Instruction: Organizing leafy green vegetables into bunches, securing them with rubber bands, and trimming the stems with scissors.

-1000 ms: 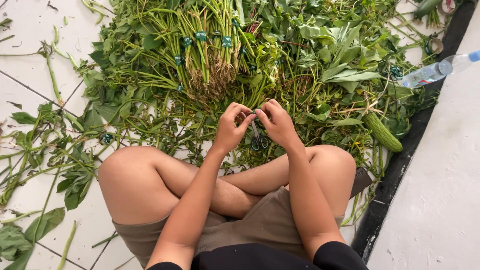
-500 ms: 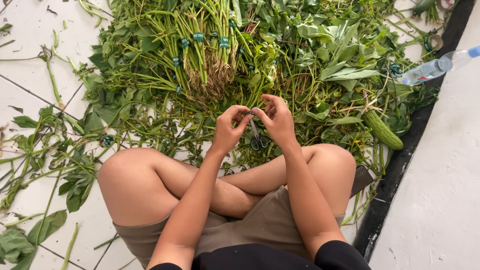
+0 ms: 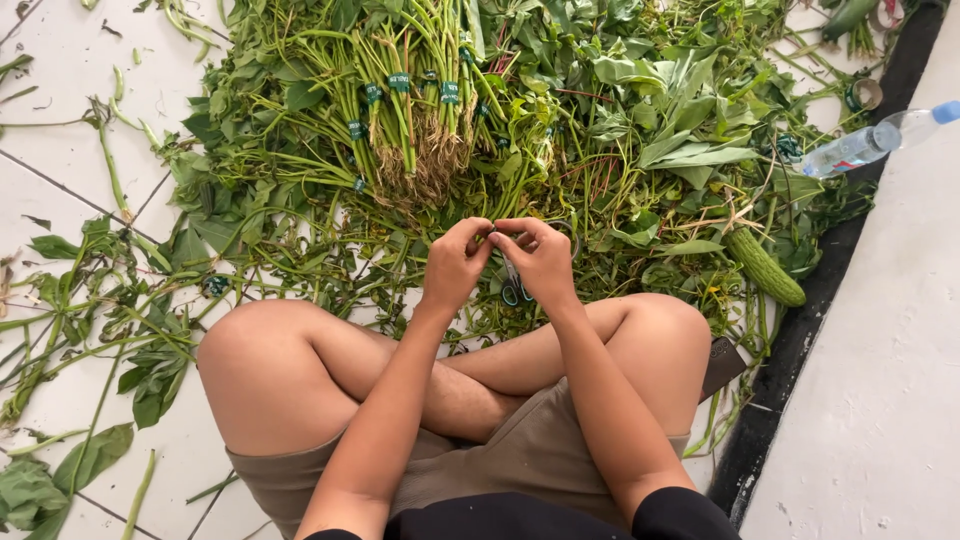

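**Hands joined over scissors, greens pile ahead**

While both hands are held together just above the crossed legs, a small pair of scissors (image 3: 514,282) is seen between them, its teal-rimmed handles hanging below the fingers. The left hand (image 3: 455,265) and right hand (image 3: 543,262) are touching at the fingertips; fingers of both are curled in. Whether either grip is actually clamped on the scissors cannot be told – the contact point is hidden by the knuckles. A thin green stem may be pinched there too; too small to confirm.

Directly ahead of the hands, a large pile of leafy greens (image 3: 620,130) is spread on the tiled floor (image 3: 60,150). Within it, tied bundles (image 3: 410,110) with roots toward the person are banded with green tape. A bitter gourd (image 3: 765,266) is lying to the right of the right hand, near the knee. A plastic water bottle (image 3: 865,145) is lying further right, at the dark floor edge. Loose stems and leaves (image 3: 150,360) are scattered to the left of the left knee.
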